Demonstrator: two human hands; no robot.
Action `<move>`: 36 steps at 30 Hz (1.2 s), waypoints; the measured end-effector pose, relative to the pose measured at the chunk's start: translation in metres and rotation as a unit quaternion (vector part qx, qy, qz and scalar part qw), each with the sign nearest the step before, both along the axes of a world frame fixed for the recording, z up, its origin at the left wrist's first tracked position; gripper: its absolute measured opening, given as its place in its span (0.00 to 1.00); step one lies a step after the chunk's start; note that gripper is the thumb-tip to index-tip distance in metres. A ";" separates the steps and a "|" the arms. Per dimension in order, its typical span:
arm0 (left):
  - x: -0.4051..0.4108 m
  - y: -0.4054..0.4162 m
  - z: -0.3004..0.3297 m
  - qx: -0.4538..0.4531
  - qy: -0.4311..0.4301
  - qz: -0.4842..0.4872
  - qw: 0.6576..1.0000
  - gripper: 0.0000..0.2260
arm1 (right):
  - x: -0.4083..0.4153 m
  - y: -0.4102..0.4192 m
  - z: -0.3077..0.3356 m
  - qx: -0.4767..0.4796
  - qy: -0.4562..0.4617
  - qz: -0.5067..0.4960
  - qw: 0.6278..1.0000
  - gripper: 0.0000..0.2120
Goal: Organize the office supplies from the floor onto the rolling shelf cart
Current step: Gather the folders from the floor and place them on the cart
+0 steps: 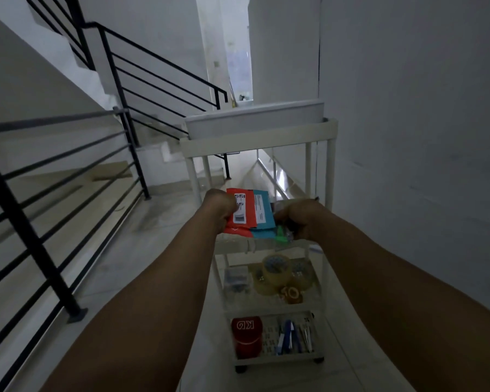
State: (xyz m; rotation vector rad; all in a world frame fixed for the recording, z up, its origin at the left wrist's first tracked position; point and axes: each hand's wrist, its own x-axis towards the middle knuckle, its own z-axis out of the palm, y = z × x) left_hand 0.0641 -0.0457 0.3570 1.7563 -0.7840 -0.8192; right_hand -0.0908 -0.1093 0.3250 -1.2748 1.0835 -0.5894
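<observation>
A white rolling cart (330, 176) stands in front of me against the right wall. On its middle shelf lie a red packet (239, 213) and a blue packet (262, 212), with a small green item (282, 232) beside them. My left hand (219, 207) is closed on the red packet's left edge. At the shelf's right side my right hand (296, 219) is closed around a small dark item that is mostly hidden. The shelf below holds clear tape rolls (275, 270) and a clear box of clips (235, 280). On the bottom shelf are a red cap (246, 335) and pens (287, 336).
A white tub (255, 120) fills the cart's top tier. Black stair railings (54, 222) run along the left, with steps going up behind them. A plain wall (408, 165) closes the right side. Tiled floor (159, 250) lies between railing and cart.
</observation>
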 end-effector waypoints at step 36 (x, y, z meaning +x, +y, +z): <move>0.053 -0.094 -0.105 0.103 -0.357 0.041 0.928 0.12 | 0.106 -0.093 -0.071 -0.222 0.249 -0.126 0.934 0.13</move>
